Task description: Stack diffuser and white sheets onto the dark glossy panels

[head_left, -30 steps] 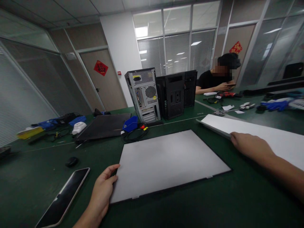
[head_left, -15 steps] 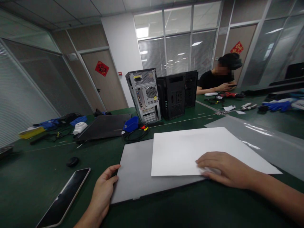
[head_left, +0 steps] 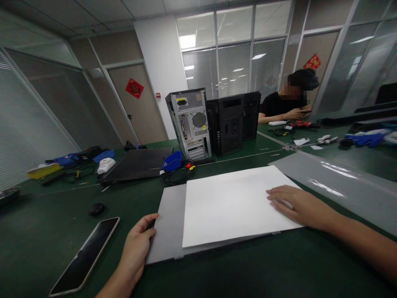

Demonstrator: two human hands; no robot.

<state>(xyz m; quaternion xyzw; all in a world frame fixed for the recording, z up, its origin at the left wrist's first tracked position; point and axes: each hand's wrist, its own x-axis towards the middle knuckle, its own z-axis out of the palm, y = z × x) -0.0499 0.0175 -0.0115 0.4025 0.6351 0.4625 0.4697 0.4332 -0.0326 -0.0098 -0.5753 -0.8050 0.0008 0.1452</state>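
Observation:
A grey flat panel [head_left: 169,225] lies on the green table [head_left: 279,269] in front of me. A white sheet [head_left: 229,205] lies on top of it, covering all but its left strip. My left hand [head_left: 135,248] grips the panel's near left corner, thumb on top. My right hand [head_left: 299,203] rests flat on the sheet's right edge, fingers stretched out.
A phone [head_left: 85,256] lies face up at the near left, a black mouse [head_left: 96,209] beyond it. A glossy grey sheet [head_left: 335,182] lies to the right. Computer towers [head_left: 214,122], a dark panel [head_left: 139,163] and cables [head_left: 176,176] stand behind. Another person [head_left: 291,101] sits at the far side.
My right hand has slid the white sheet from the right leftwards onto the grey panel, uncovering the glossy grey sheet on the right. My left hand has kept its hold on the corner.

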